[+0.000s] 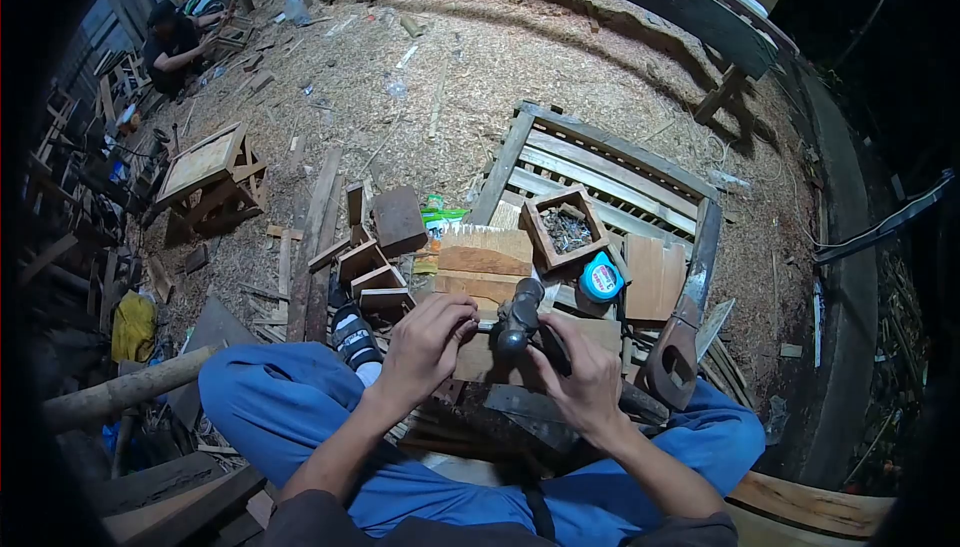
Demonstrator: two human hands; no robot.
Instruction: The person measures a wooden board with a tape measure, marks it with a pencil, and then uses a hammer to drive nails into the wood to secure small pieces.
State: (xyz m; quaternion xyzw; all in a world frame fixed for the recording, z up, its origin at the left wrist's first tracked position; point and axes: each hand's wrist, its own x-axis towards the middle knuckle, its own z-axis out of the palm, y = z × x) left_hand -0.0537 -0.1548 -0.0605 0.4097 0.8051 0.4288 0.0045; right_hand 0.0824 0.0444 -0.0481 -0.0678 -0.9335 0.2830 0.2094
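My left hand is closed, thumb and fingertips pinched together over the edge of the work boards; whatever sits in the pinch is too small to make out. My right hand curls beside a hammer, thumb and fingers at its metal head; its handle is mostly hidden. Under and ahead of both hands lie brown wooden boards, one with a jagged far edge. Beyond my right hand stand a square wooden box with many small nails and a blue tape measure.
A slatted wooden frame lies ahead. A saw handle rests by my right knee. Small wooden compartments and a brown block are at the left. A small wooden stand and a crouching person are farther left. Shavings cover the ground.
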